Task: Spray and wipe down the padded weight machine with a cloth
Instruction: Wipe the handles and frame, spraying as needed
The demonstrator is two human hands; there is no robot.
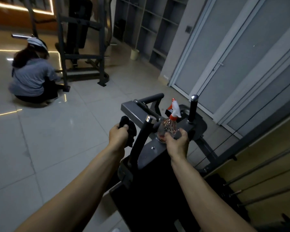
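Note:
The padded weight machine (149,153) fills the lower middle, with a grey metal frame, a black pad below and two upright black handles. My left hand (118,136) grips a bunched black cloth (129,127) just left of the near curved handle (141,138). My right hand (177,143) holds the lower body of a clear spray bottle (167,128) with a white and orange trigger head. The bottle stands upright over the machine's grey plate. Whether its base touches the plate is hidden by my fingers.
A person (32,76) crouches on the tiled floor at the left beside another grey machine (84,47). Empty grey shelves (149,27) and a small bin (134,54) stand at the back. Glass doors (233,56) line the right wall. Metal bars (266,181) lie at lower right.

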